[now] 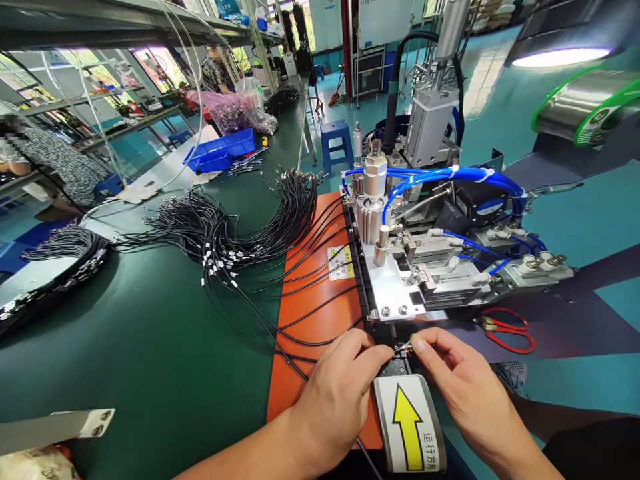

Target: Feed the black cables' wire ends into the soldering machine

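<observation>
At the front end of a metal bench machine point(395, 287), my left hand point(345, 387) is closed, thumb and forefinger pinching a black cable point(369, 460) close to its end. The cable's thin coloured wires point(406, 347) reach across to my right hand point(457, 370), whose thumb and forefinger are pressed together on their tips. Both hands are just in front of the machine's dark feed track, above a cover with a yellow arrow point(407, 427). More black cables lie over the orange board point(320, 320), their ends along the machine's left side.
A large bundle of black cables point(225, 233) spreads over the green bench mat point(215, 380). Red-handled cutters point(507, 327) lie right of the machine. A solder wire spool point(575, 110) hangs at upper right. Blue trays point(223, 150) stand farther back; two people are at left.
</observation>
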A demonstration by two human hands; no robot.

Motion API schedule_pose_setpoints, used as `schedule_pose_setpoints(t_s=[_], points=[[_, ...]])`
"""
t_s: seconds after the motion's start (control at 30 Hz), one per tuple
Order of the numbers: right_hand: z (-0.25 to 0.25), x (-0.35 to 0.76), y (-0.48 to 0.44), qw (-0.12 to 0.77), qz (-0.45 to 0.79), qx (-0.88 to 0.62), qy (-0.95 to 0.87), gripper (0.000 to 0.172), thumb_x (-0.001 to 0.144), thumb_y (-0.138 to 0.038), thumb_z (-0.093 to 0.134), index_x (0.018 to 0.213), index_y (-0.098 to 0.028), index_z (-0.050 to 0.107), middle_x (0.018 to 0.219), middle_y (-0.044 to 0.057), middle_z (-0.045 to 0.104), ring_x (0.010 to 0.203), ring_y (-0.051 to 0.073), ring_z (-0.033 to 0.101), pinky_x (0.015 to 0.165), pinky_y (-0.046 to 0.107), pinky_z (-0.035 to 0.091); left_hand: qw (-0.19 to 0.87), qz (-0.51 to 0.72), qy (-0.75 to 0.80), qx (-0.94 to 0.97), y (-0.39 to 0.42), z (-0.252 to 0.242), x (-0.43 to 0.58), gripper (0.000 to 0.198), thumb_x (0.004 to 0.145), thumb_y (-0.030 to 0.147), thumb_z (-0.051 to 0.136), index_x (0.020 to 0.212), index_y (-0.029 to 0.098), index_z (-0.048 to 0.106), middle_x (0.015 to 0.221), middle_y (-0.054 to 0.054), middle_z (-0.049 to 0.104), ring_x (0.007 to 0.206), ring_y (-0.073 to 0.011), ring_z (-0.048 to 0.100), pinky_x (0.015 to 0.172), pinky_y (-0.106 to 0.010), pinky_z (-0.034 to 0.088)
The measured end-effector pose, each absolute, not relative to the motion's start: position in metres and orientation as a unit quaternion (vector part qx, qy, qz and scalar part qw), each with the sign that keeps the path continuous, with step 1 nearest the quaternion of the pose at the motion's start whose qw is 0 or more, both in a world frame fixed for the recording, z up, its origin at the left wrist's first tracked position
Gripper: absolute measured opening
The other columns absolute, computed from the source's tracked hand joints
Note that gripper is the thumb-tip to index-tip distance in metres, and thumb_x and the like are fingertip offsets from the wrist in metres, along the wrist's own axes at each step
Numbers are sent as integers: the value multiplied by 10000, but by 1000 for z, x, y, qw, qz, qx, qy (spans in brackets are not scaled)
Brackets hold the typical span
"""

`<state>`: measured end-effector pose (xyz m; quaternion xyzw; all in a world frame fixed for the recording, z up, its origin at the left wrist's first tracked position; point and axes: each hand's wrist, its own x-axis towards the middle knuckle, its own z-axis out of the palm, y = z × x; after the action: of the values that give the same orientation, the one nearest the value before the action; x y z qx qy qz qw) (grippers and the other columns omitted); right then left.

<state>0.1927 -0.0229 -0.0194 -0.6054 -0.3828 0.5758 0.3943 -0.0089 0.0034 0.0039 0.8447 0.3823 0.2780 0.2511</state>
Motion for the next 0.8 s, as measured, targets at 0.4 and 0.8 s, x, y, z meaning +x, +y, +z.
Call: schedule_pose_setpoints(t_s=[0.4,0.8], points=[[-23,192,-24,395,566,-614,-383,379,918,-590,606,1042,-242,693,812,-7,631,715,172,534,628,264,468,249,278,383,845,5,5,-9,327,951,31,438,1142,171,663,948,-86,588,841,-191,577,726,-285,529],[-24,192,-25,401,579,-608,-368,385,921,-608,607,1019,-238,644,820,-21,604,723,156,510,681,281,450,247,283,381,845,4,4,-9,335,950,17,434,1147,161,664,938,-85,580,832,-188,571,718,-282,523]])
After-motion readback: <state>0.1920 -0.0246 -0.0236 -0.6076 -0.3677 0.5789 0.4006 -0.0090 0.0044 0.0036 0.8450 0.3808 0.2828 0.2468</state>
